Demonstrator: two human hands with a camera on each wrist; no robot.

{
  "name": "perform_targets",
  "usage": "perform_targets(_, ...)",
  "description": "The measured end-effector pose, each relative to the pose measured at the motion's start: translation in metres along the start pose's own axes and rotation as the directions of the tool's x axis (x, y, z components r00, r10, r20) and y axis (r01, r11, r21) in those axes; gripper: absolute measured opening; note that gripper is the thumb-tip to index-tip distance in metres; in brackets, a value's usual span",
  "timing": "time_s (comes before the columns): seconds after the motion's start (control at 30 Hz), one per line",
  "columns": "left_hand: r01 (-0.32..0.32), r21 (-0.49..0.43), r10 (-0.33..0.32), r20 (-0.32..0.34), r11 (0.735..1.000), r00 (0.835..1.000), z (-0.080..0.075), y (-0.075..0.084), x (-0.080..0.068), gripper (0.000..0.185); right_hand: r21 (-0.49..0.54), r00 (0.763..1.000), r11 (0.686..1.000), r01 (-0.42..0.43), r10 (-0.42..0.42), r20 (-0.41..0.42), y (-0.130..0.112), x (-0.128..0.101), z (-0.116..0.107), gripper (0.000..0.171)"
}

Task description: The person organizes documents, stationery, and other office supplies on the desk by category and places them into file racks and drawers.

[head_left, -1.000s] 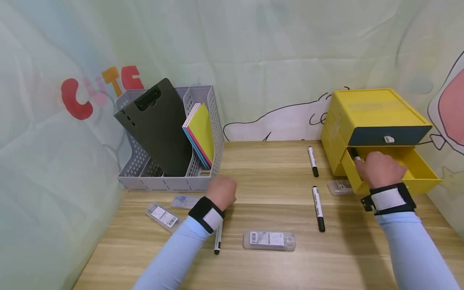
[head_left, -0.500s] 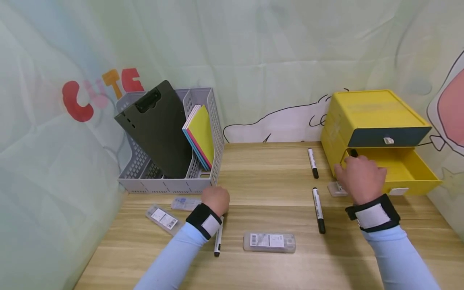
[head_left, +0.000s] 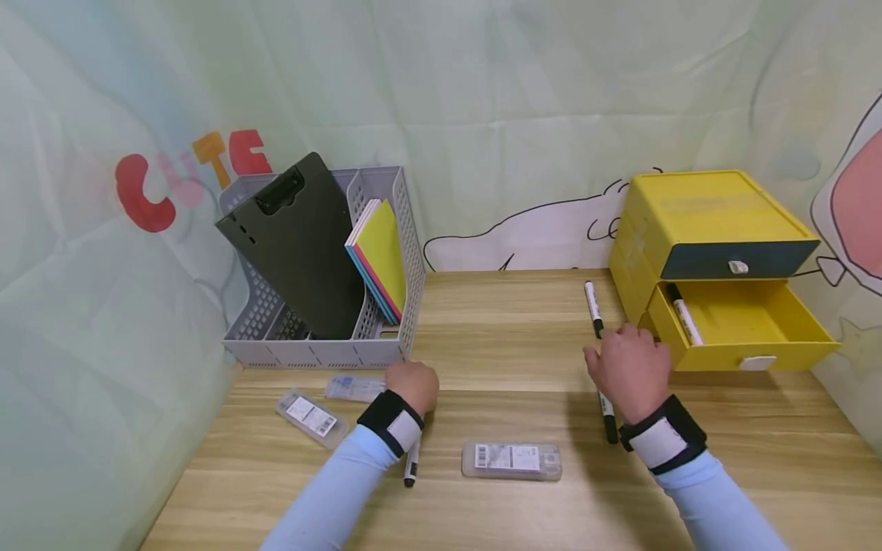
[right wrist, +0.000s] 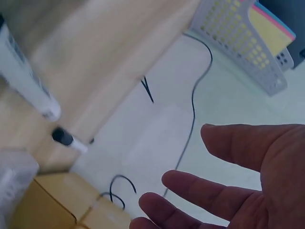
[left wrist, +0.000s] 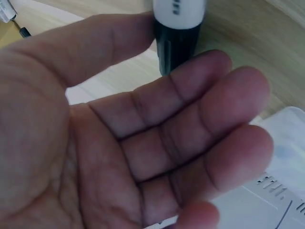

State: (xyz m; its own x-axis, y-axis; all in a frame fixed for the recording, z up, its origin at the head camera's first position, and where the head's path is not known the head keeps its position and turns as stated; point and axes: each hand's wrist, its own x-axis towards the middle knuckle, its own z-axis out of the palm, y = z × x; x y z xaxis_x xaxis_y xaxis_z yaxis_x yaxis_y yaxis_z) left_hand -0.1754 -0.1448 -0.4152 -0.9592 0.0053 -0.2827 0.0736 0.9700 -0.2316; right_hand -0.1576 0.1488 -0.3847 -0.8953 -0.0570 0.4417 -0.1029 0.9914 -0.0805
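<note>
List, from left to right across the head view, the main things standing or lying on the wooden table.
Grey file organizer → small clear case → left hand → larger clear case → right hand → yellow drawer box

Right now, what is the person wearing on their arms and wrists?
Both arms wear long light-blue sleeves. Each wrist has a black strap with a white patch: one by the left hand, one by the right hand. The hands are bare, with no gloves or rings visible.
</note>
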Motion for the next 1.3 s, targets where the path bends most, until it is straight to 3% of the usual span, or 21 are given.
perform_targets(0.23, -0.041, -0.006, 0.041, 0.002, 0.999, 0.999, 0.000, 0.002, 0.005, 0.016, -0.027, 0.997, 0.999, 0.037, -0.036, 0.066, -0.010, -0.009, 0.021, 0.036)
perform_targets(0.5, -0.100, -0.041, 0.094, -0.129, 0.994, 0.987, -0.001, 0.005, 0.012, 0.019, 0.000, 0.992, 1.000, 0.027, -0.027, 0.121, -0.009, -0.013, 0.029, 0.035)
perform_targets(0.77, -0.094, -0.036, 0.089, -0.118, 0.995, 0.989, -0.003, 0.013, 0.020, 0.035, 0.048, 0.975, 0.999, -0.003, -0.007, 0.223, -0.007, -0.012, 0.031, 0.034)
perform_targets(0.87, -0.146, -0.036, 0.135, -0.207, 0.989, 0.969, -0.003, 0.011, 0.020, 0.028, 0.056, 0.967, 0.998, -0.021, 0.006, 0.256, -0.006, -0.011, 0.031, 0.033)
perform_targets(0.97, -0.243, -0.031, 0.221, -0.314, 0.970, 0.923, -0.003, 0.008, 0.019, 0.008, 0.066, 0.964, 0.997, -0.027, 0.008, 0.265, -0.006, -0.011, 0.030, 0.033)
perform_targets(1.03, -0.299, -0.012, 0.278, -0.333, 0.954, 0.901, -0.003, 0.007, 0.018, 0.006, 0.077, 0.964, 0.997, -0.027, 0.005, 0.264, -0.005, -0.010, 0.030, 0.033)
perform_targets(1.13, -0.349, 0.017, 0.337, -0.305, 0.937, 0.891, -0.002, 0.006, 0.017, 0.009, 0.094, 0.964, 0.995, -0.025, -0.001, 0.265, -0.005, -0.010, 0.030, 0.032)
perform_targets(1.3, -0.325, 0.052, 0.327, -0.276, 0.944, 0.904, 0.004, 0.006, 0.018, 0.008, 0.103, 0.951, 0.994, -0.036, 0.002, 0.309, -0.005, -0.010, 0.031, 0.033)
